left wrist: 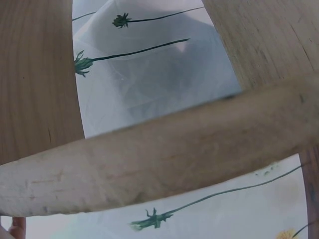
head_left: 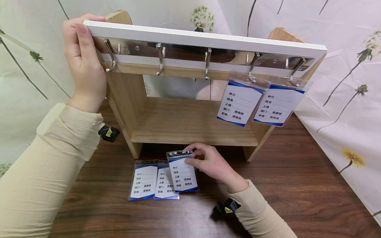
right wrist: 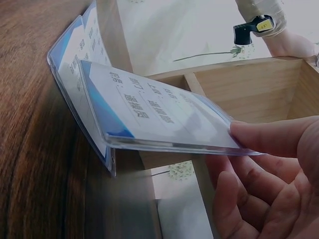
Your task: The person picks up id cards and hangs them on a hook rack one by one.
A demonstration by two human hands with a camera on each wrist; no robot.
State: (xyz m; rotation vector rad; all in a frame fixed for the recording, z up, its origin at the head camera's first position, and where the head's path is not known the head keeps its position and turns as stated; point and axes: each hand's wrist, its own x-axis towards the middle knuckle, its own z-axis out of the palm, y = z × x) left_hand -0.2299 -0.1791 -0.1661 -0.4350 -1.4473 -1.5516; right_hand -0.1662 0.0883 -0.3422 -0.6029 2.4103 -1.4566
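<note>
My left hand [head_left: 86,66] grips the left end of a wooden rack [head_left: 190,122], thumb in front of its white hook board [head_left: 178,31]. Between thumb and fingers, my right hand [head_left: 212,162] pinches the upper right edge of an ID badge [head_left: 183,175] in a clear plastic holder. In the right wrist view this badge [right wrist: 159,109] is tilted, raised off the table at the pinched end. It overlaps a second badge [head_left: 163,181] lying on the table, with another badge [head_left: 143,180] to the left. The left wrist view shows only a wooden bar [left wrist: 164,149] of the rack and the backdrop.
Two badges, one left [head_left: 238,102] and one right [head_left: 276,102], hang from the two rightmost metal hooks. Three hooks to their left, including the middle hook [head_left: 207,64], carry nothing. The rack stands on a dark wooden table [head_left: 297,185] before a flowered cloth [head_left: 342,82].
</note>
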